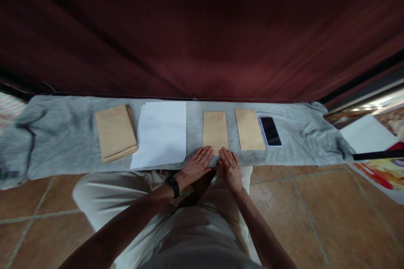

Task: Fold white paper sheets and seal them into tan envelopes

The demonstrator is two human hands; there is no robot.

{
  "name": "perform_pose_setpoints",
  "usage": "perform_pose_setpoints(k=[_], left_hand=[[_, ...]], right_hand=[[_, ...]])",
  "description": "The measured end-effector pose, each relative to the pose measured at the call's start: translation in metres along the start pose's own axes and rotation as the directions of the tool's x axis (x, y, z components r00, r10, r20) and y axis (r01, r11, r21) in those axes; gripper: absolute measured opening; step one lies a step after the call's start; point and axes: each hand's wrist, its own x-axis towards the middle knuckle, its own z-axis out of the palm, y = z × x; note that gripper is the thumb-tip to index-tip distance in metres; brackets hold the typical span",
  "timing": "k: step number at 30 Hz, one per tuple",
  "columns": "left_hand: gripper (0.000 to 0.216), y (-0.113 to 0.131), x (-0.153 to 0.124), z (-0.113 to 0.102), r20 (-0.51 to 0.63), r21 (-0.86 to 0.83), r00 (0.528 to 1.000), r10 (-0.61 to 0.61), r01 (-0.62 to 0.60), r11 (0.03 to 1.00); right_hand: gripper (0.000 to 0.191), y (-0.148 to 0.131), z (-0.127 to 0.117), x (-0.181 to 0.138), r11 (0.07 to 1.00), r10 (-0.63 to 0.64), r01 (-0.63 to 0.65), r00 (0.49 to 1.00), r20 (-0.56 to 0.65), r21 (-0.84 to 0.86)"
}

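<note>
A brown paper envelope (215, 129) lies flat on the grey cloth in front of me. My left hand (197, 164) rests its outstretched fingertips on the envelope's lower left corner; a dark watch is on that wrist. On the lower right corner lie the fingers of my right hand (230, 168), also stretched out. Neither hand grips anything. Just right of it is a second brown envelope (250, 130), slightly turned. To the left sits a stack of white paper sheets (162, 132), and beyond it a stack of brown envelopes (115, 132), fanned a little at its right edge.
The grey cloth (299, 134) covers a narrow bench, with a dark red curtain (202, 50) hanging along its far side. A phone (270, 131) with a dark screen lies right of the second envelope. Tiled floor (284, 210) shows below the bench's near edge.
</note>
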Motion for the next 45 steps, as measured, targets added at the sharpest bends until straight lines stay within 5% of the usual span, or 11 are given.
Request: perform_pose_setpoints(k=[15,24,35,45], left_hand=[[0.071,0.001,0.000,-0.004,0.029,0.178,1.000,0.005,-0.010,0.984],[0.067,-0.003,-0.009,-0.002,-0.056,0.145,0.997,-0.061,0.068,0.987],[0.062,0.003,-0.005,-0.005,-0.048,0.118,0.993,-0.108,0.113,0.987],[0.065,0.008,-0.006,-0.006,-0.089,0.100,0.986,-0.138,0.147,0.984]], right_hand=[[0.049,-0.014,0.014,0.002,0.993,-0.084,0.087,0.996,0.041,-0.085],[0.046,-0.001,0.001,0.000,0.989,-0.012,0.011,1.000,-0.005,-0.146],[0.050,-0.030,0.008,0.008,0.991,-0.053,0.062,0.996,0.078,-0.116],[0.047,-0.014,0.004,0.004,0.991,-0.002,0.004,1.000,0.014,-0.135]])
